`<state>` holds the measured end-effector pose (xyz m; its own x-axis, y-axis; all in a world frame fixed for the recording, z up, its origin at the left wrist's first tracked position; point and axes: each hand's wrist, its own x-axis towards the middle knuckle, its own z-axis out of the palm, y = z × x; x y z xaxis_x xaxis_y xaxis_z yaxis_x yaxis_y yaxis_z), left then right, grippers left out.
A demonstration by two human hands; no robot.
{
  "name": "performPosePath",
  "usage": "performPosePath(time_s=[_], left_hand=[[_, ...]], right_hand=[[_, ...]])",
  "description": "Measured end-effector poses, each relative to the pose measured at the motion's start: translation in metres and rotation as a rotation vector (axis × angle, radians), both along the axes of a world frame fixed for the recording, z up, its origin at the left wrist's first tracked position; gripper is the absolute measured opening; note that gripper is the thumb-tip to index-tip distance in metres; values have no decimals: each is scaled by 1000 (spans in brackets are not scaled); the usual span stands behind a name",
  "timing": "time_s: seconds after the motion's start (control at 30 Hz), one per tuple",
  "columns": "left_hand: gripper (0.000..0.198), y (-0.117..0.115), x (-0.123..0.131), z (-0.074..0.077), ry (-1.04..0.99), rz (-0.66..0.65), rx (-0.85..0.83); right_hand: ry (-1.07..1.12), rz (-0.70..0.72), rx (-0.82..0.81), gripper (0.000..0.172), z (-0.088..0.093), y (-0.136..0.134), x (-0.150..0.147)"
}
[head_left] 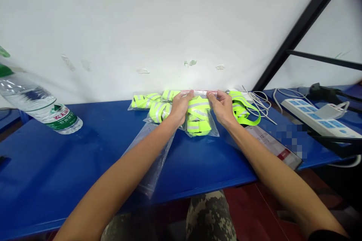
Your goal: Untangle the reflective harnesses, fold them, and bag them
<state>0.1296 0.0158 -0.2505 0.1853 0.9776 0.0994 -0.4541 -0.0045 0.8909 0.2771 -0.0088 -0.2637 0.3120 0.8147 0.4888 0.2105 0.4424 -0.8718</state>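
Observation:
A clear zip bag [214, 128] with a folded yellow-green reflective strap [199, 115] inside hangs between my hands, its red-lined top edge toward the wall. My left hand [181, 107] pinches the left end of that edge, and my right hand [222, 106] pinches the right end. Just left of it lie more bagged reflective straps [158, 111] on the blue table [93, 158]. A flat clear plastic bag [152, 162] lies partly under my left forearm. Loose yellow-green straps [249, 115] rest beside my right hand.
At the left stands a water bottle [42, 105] with a green label. On the right are a phone [273, 145], coiled white cables [261, 103] and a white power strip [319, 116]. A black metal frame [299, 22] slants up by the white wall [169, 26].

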Motion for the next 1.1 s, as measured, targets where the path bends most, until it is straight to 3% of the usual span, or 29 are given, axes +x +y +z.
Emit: performPosePath(time_s=[0.1, 0.23, 0.47, 0.77, 1.1], left_hand=[[20, -6, 5, -3, 27, 137, -47], [17, -7, 9, -7, 160, 237, 23], [26, -9, 7, -7, 259, 249, 100], [21, -12, 4, -7, 508, 370, 165], [21, -16, 2, -3, 539, 427, 141]], right_hand=[[20, 25, -59, 30, 0, -2, -2], [1, 56, -70, 29, -1, -3, -5], [27, 57, -70, 27, -3, 0, -2], [3, 41, -66, 37, -2, 1, 0], [67, 75, -77, 35, -1, -1, -2]])
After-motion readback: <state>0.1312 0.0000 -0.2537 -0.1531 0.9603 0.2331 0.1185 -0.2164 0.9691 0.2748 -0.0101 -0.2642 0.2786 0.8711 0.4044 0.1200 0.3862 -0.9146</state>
